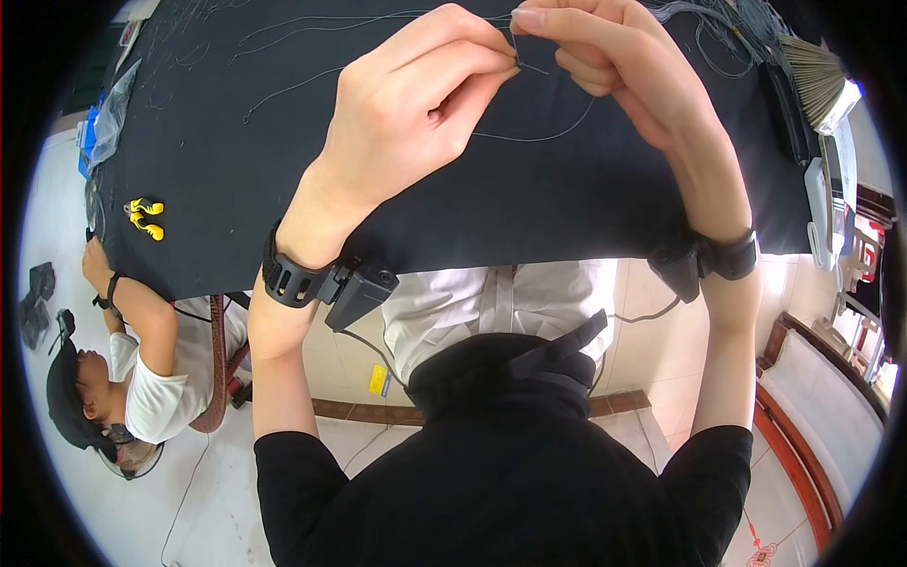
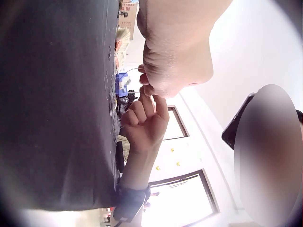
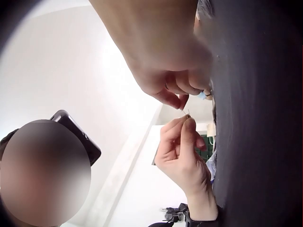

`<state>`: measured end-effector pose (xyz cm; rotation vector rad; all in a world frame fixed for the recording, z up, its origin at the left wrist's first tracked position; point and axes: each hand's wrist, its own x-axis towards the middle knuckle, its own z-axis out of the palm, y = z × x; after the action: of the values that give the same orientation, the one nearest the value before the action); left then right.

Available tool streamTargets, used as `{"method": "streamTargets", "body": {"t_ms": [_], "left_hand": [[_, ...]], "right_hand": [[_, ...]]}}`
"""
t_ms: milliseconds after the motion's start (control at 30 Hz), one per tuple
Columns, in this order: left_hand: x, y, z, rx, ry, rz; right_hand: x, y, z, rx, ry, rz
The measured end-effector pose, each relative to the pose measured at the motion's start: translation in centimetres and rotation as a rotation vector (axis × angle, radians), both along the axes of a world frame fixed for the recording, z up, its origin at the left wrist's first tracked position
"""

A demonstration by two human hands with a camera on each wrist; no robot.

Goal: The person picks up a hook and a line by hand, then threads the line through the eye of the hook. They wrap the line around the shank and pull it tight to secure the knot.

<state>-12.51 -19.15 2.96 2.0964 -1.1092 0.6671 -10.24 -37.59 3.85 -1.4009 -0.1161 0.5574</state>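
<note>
Both hands meet above the black-covered table (image 1: 217, 170) at its far middle. My left hand (image 1: 406, 104) pinches a thin grey cord (image 1: 540, 140) between thumb and forefinger, a short end poking out past the fingertips. Just to the right, my right hand (image 1: 642, 66) pinches a strand of it between thumb and forefinger, its other fingers curled in. Part of the cord loops below the hands. From the right wrist view, a small bit of cord (image 3: 188, 113) shows at the left fingertips, with the right fingertips close above.
Several looped grey cords (image 1: 293, 90) lie on the table's left half, and a tangled bundle (image 1: 713, 24) is at the far right. Beside it fans a stack of tan strips (image 1: 814, 74). Yellow-handled pliers (image 1: 146, 217) lie left, near another person (image 1: 156, 378) and a plastic bag (image 1: 115, 113).
</note>
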Motion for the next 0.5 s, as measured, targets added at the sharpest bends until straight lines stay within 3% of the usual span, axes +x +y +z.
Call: {"method": "streamTargets", "body": {"t_ms": [233, 367, 500], "left_hand": [[-0.03, 0.10, 0.00, -0.018, -0.010, -0.025], [0.20, 0.22, -0.05, -0.029, -0.045, -0.038], [0.19, 0.26, -0.20, -0.080, -0.026, 0.051]], "right_hand": [[0.17, 0.13, -0.66, 0.006, 0.020, -0.020], [0.10, 0.29, -0.49, -0.117, -0.012, 0.004], [0.04, 0.60, -0.55, -0.178, -0.062, 0.035]]}}
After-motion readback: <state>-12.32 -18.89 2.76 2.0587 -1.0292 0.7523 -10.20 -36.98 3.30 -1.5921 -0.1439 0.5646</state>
